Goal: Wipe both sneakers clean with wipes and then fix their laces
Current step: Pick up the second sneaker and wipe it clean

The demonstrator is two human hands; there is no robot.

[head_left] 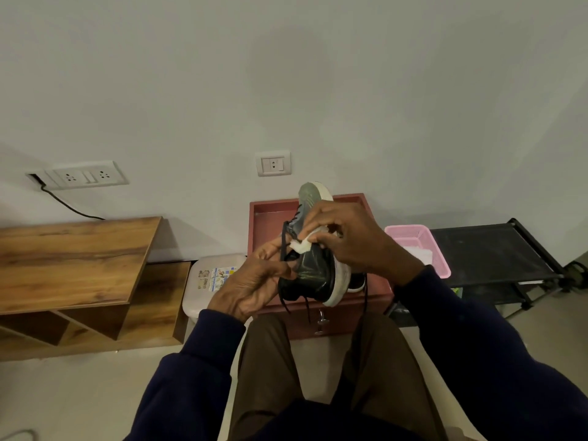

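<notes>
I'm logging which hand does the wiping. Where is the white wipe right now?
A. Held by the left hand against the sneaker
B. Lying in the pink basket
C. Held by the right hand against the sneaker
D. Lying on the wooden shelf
C: the right hand pinches the white wipe against the upper of the sneaker, while the left hand grips the sneaker from the other side.

single head view, looking forward and down, close over lap

sneaker (313,270) over cabinet (267,214) | bin (194,297) at its 9 o'clock | basket (409,229) at its 3 o'clock | rack (493,246) at basket's 3 o'clock
</notes>
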